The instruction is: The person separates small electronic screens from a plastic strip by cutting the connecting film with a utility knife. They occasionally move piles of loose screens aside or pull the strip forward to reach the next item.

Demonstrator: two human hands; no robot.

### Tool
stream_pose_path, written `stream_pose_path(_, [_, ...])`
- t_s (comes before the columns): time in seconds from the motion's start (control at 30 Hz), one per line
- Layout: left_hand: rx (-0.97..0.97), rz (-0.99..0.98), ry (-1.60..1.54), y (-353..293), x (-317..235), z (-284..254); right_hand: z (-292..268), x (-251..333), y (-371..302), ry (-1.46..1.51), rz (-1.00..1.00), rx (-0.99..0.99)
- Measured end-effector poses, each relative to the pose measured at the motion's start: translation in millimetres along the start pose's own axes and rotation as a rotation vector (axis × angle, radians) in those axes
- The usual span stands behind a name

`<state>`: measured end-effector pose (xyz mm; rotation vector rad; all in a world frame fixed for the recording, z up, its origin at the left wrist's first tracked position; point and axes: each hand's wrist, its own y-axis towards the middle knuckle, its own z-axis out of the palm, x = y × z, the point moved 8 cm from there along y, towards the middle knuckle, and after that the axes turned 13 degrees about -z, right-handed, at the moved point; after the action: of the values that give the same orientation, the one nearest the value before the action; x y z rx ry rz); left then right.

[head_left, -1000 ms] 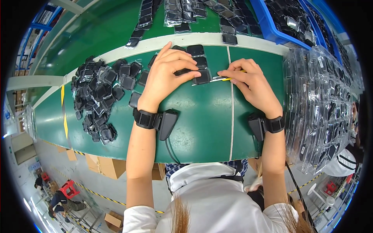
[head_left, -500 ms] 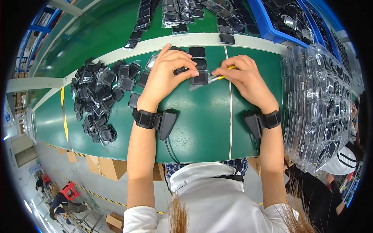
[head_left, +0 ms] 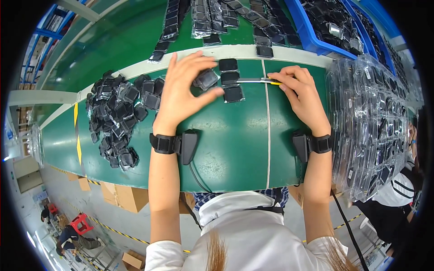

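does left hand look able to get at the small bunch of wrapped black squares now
Probably yes: the left hand looks empty and open, the small bunch showing between its thumb and fingers with nothing visible blocking. The right hand's thin tool sits off to the right.

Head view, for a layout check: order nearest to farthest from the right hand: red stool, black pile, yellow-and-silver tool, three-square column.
1. Yellow-and-silver tool: held in the right hand.
2. Three-square column: just left of the tool.
3. Black pile: farther left.
4. Red stool: lower left, farthest away.
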<state>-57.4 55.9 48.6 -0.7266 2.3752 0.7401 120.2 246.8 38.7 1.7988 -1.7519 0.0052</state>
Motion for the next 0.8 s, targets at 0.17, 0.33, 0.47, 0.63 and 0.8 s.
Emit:
stream_pose_path(0.17, [0.204, 0.1, 0.101, -6, -23, 26, 8, 8, 4, 0.008, -0.029, 0.023])
stream_pose_path(0.33, [0.198, 0.097, -0.015, -5, -23, 25, 18, 15, 5, 0.017, -0.049, 0.064])
stream_pose_path(0.47, [0.165, 0.053, -0.062, -1, -11, 29, 21, 20, 7, 0.059, -0.076, 0.097])
stream_pose_path(0.63, [0.074, 0.141, 0.027, 2, -12, 33, 24, 21, 6, 0.081, -0.073, 0.112])
stream_pose_path(0.8, [0.079, 0.12, -0.023, 2, -7, 33, 26, 22, 9, 0.096, -0.085, 0.103])
